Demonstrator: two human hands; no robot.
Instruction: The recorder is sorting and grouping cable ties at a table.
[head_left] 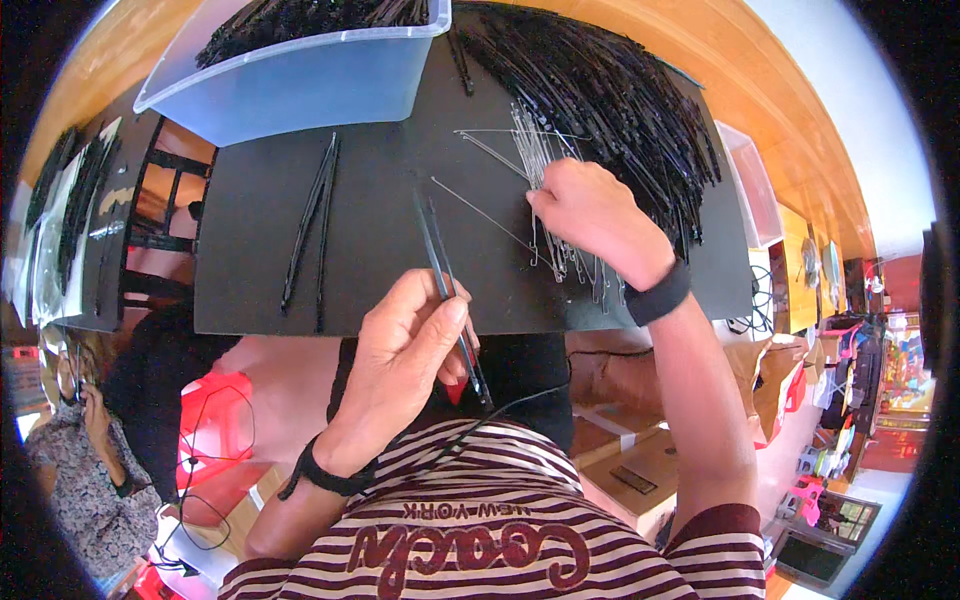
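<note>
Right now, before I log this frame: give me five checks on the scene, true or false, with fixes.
1. The right hand is at the silver wires. True.
2. The left hand is empty. False: it grips a slim dark strip.
3. The bin has black pieces in it. True.
4. The bin stands right of the black pile. False: it stands left of the pile.
5. The right wrist is bare. False: a black band is around it.

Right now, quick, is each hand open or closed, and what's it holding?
Left hand: closed, holding thin black strips.
Right hand: fingers curled at the thin metal wires; whether it grips any cannot be told.
</note>
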